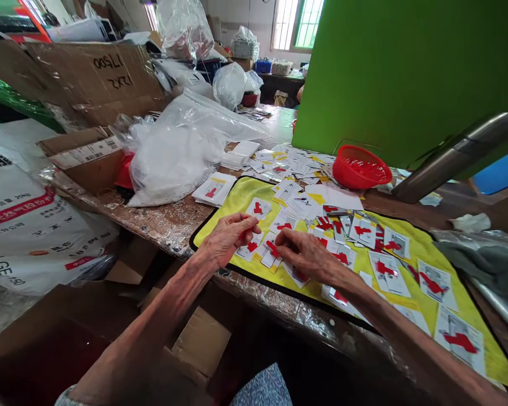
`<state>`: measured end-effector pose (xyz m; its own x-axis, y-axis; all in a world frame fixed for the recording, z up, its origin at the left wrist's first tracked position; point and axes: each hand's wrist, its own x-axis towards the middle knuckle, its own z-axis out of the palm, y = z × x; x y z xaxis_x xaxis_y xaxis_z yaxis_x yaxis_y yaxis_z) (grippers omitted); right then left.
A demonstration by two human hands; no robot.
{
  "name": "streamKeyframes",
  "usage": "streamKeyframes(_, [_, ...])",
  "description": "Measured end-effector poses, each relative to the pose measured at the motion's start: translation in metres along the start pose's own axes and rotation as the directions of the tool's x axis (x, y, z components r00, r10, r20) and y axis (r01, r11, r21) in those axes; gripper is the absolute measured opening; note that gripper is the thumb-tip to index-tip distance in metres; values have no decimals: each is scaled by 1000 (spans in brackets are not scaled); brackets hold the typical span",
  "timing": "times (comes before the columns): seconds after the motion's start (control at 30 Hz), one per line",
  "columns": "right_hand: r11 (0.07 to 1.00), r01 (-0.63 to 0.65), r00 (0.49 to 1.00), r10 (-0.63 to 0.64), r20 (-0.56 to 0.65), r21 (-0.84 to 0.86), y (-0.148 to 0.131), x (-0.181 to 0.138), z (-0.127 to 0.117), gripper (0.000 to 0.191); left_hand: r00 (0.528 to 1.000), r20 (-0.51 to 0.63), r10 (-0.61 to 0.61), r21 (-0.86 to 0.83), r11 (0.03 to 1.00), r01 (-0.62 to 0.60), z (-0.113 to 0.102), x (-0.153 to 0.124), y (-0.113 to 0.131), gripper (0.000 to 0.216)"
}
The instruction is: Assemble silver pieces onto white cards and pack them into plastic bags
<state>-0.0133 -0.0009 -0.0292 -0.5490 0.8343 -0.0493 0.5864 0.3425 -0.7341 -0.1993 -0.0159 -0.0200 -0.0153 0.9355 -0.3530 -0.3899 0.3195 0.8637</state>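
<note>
Both my hands rest at the near left corner of a yellow mat (pixel 419 248) with a black border. My left hand (pixel 228 237) has its fingers curled together, pinching something small and red that I cannot make out. My right hand (pixel 307 255) lies just beside it, fingers bent and pressed on a small white card with a red piece (pixel 272 251). Several such cards with red pieces (pixel 385 269) are spread across the mat, to the right and beyond my hands.
A red basket (pixel 359 167) stands behind the mat before a green board (pixel 398 73). Stacked white cards (pixel 215 189) and clear plastic bags (pixel 182 146) lie at left, with cardboard boxes (pixel 88 160) beyond. A metal tube (pixel 457 158) juts in at right. An open box sits below the table edge.
</note>
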Motion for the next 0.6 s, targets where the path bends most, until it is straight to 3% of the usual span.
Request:
streamKeyframes(0.13, [964,99,991,-118,-61,-248,0,-3,13,20,998,-25,-63,-60,996,61,9,-2,6,13])
streamKeyframes(0.23, [946,88,979,-140,-149,-311,-10,-19,8,19,990,-28,-137,-117,984,133,16,-3,11,18])
streamKeyframes(0.3, [959,97,968,-153,-200,-266,-18,-44,6,15,982,3,-191,-164,968,189,20,-1,13,22])
streamKeyframes(0.47, [997,29,994,-37,-103,-78,-18,-118,24,11,966,90,-243,-204,945,257,44,13,20,23])
streamKeyframes(0.6, [998,-70,989,69,-133,-5,-7,-144,35,11,962,104,-251,-196,943,267,72,27,28,24])
